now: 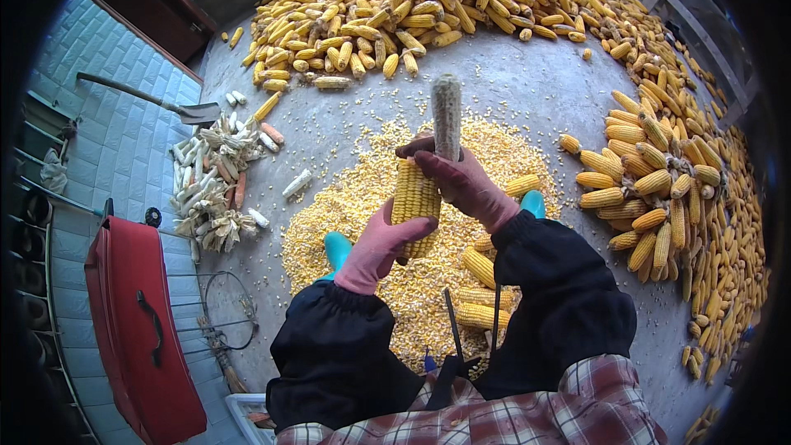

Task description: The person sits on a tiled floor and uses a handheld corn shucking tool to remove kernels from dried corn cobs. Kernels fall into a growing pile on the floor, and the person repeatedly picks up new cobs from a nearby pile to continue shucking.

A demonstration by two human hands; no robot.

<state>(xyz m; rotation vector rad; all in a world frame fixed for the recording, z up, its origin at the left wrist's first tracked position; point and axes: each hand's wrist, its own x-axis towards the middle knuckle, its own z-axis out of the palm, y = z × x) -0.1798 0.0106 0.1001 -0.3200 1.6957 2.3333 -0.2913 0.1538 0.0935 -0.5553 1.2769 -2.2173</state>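
Observation:
In a pink and maroon work glove, my left hand grips a yellow ear of corn covered in kernels. My right hand, gloved alike, is wrapped around a pale bare corncob that points up and away from me. Its fingers meet the top of the yellow ear, and they hide the cob's lower end. Below both hands spreads a broad heap of loose corn kernels on the concrete floor. Several unshelled ears rest on the kernels by my right forearm.
Unshelled ears form a large pile at the back and another to the right. Stripped cobs and husks lie left, below a shovel. A red suitcase stands by the tiled wall. Teal boots flank the kernels.

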